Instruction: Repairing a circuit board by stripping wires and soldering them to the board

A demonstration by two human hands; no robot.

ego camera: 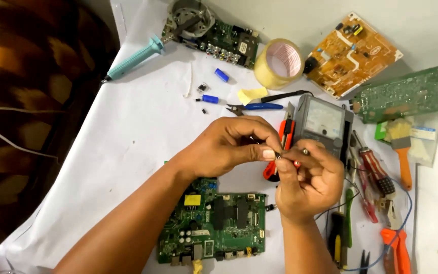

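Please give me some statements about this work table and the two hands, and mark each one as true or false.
1. The left hand and the right hand meet above the table, pinching a small part between their fingertips. True.
2. The roll of tape lies on the green circuit board nearest the person. False: it lies at the far side, beside the orange-brown circuit board.
3. An analog multimeter lies just beyond the hands. True.
4. The teal-handled soldering iron is in the right hand's grip. False: it lies untouched at the far left.
5. A paintbrush with an orange handle lies at the right. True.
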